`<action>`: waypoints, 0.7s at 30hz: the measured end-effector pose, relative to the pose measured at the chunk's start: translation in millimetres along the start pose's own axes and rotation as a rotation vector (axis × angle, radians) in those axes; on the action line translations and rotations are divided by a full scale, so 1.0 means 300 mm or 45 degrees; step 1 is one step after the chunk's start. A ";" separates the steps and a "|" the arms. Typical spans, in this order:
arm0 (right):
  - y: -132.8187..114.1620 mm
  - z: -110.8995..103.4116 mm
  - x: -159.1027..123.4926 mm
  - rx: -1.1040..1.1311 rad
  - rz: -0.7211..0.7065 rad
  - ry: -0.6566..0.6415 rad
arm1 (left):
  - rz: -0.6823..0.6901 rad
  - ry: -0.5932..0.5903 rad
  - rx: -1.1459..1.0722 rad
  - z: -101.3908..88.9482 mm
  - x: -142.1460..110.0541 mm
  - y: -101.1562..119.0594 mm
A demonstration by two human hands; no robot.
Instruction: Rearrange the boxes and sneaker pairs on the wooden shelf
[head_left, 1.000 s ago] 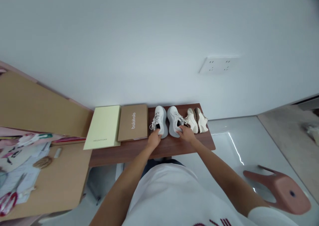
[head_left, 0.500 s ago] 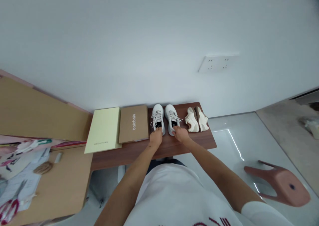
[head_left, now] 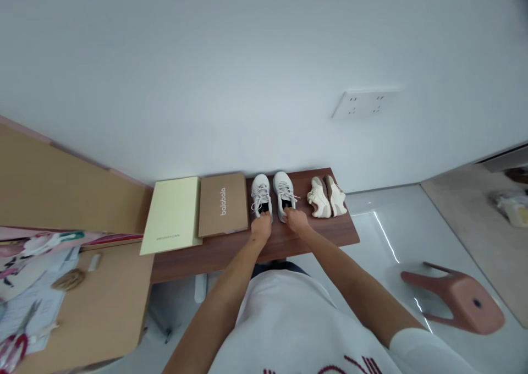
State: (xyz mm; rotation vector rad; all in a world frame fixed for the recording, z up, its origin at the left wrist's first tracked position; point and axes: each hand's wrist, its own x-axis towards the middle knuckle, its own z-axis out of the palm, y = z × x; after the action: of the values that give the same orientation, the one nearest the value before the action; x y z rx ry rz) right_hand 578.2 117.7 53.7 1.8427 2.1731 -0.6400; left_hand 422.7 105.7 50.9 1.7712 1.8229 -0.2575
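Two white lace-up sneakers stand side by side on a dark wooden table (head_left: 231,256), toes toward the wall. My left hand (head_left: 261,227) grips the heel of the left sneaker (head_left: 260,188), its fingers hooked over the collar. At the heel of the right sneaker (head_left: 284,186), my right hand (head_left: 297,220) is closed in the same way. Both soles appear to rest on the tabletop. To the right lies a smaller cream pair, one shoe (head_left: 319,198) leaning close to the other shoe (head_left: 336,197).
Left of the sneakers lie a brown shoebox (head_left: 223,204) and a pale yellow box (head_left: 171,214). A tan desk (head_left: 111,297) with papers and red-handled scissors (head_left: 16,346) adjoins on the left. A pink stool (head_left: 470,302) stands on the floor at right. A socket plate (head_left: 365,103) is on the wall.
The right sneaker has shifted slightly toward the wall and left under my right hand. My left hand stays on the left sneaker's heel. The camera view has moved a little.
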 end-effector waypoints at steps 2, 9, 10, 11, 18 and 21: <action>-0.005 -0.003 0.000 0.026 0.019 -0.005 | -0.010 0.002 -0.007 0.000 -0.003 0.000; -0.028 0.002 -0.033 0.084 0.071 0.059 | 0.088 0.072 -0.004 -0.008 -0.066 0.001; -0.026 0.006 -0.043 0.111 0.061 0.097 | 0.111 0.096 -0.013 -0.010 -0.079 0.005; -0.022 0.011 -0.054 0.145 0.050 0.145 | 0.139 0.120 -0.027 -0.012 -0.091 0.010; 0.122 0.059 -0.125 0.411 0.107 0.520 | 0.441 0.144 -0.167 0.005 -0.137 0.101; 0.252 0.070 -0.148 0.491 0.207 0.623 | 0.534 0.027 -0.205 0.040 -0.136 0.161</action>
State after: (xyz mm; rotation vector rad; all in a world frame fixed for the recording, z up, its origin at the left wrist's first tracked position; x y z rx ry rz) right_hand 658.0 78.0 40.6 2.5797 2.2586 -0.6641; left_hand 470.5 69.7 74.5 1.9889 1.3966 0.0712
